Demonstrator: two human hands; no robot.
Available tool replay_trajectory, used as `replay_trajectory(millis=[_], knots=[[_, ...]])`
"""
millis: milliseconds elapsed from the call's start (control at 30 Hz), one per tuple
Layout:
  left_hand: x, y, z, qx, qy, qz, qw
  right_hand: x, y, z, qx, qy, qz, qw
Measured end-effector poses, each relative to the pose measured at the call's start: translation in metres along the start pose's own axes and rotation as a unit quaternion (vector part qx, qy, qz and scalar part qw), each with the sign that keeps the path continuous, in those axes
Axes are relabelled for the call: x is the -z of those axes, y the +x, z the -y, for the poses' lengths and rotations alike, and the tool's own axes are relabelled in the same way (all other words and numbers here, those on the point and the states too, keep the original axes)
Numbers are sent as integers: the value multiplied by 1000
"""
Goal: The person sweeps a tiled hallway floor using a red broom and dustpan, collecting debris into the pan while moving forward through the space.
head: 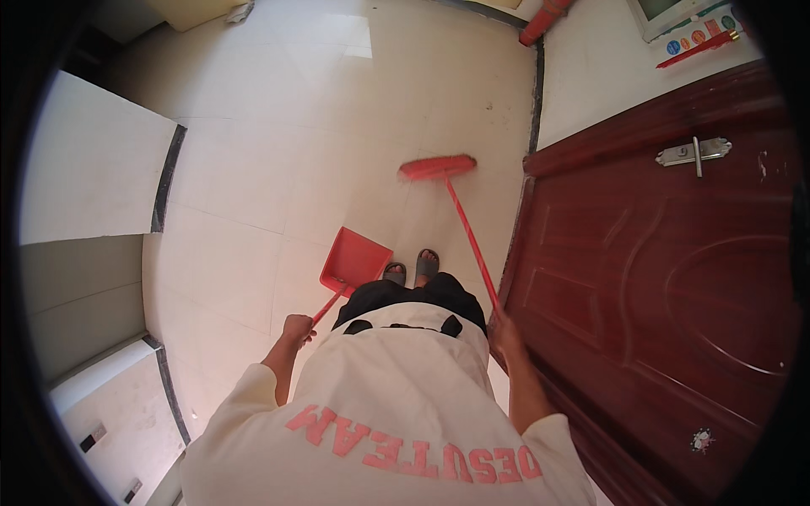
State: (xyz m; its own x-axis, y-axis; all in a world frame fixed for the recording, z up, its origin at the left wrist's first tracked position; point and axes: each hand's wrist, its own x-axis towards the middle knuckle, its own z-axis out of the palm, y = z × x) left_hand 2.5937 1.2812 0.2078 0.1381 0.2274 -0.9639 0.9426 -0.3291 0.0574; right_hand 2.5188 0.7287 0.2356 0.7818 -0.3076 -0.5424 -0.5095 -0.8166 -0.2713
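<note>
My left hand (299, 330) is closed around the handle of a red plastic dustpan (355, 258), whose pan rests on or just above the tiled floor, left of my feet. A little debris shows near the dustpan's handle end. With my right hand (504, 335) I grip the red handle of a push-type broom (438, 167). Its wide red bristle head is ahead of my feet, slightly blurred, at the pale floor tiles (329, 152). Broom and dustpan are apart.
A dark red panelled door (588, 253) with a metal lever handle (698, 156) stands close on my right. White wall sections (101, 171) with black skirting are on the left. A red pipe (544, 20) stands at the far right corner. Small dark specks mark the floor beyond the broom.
</note>
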Motion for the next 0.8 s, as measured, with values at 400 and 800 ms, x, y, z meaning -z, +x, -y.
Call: replay_trajectory(millis=[400, 800], knots=[[0, -4, 13, -57, -36, -9, 998, 89, -114, 20, 18, -92, 64, 994], [-3, 8, 10, -37, 49, -13, 998, 60, 16, 116, 34, -154, 182, 971]])
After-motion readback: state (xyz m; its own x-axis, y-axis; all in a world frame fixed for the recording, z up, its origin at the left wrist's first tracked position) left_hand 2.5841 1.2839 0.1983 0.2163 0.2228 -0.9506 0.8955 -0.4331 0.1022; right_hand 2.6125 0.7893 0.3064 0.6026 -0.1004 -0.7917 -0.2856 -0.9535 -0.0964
